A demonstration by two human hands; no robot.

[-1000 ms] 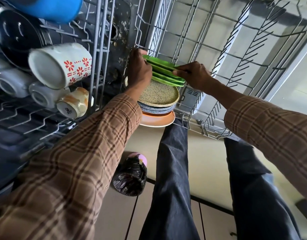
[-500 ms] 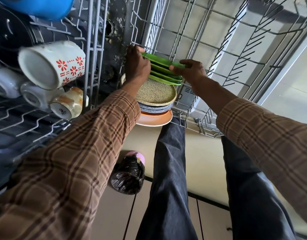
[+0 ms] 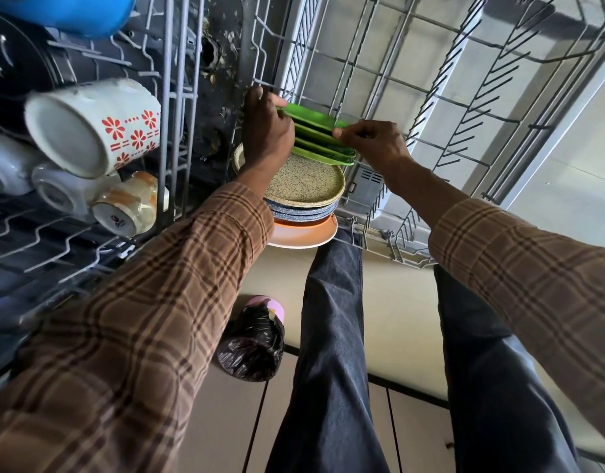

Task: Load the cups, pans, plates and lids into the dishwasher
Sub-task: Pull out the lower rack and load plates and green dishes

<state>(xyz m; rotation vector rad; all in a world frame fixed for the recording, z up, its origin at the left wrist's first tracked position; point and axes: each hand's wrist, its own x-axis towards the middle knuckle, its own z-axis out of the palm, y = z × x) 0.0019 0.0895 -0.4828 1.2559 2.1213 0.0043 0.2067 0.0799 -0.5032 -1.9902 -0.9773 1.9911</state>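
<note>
Both hands are working a fanned stack of green plates (image 3: 319, 136) over the lower rack (image 3: 430, 107). The left hand (image 3: 265, 131) is gripping the stack's left edge, and the right hand (image 3: 371, 139) is pinching the rim of one green plate on the other side. Those are sitting on top of a speckled plate (image 3: 306, 180), some blue plates (image 3: 299, 213) and an orange plate (image 3: 302, 233). A floral mug (image 3: 92, 126) is lying in the upper rack (image 3: 72, 233), well left of the plates.
</note>
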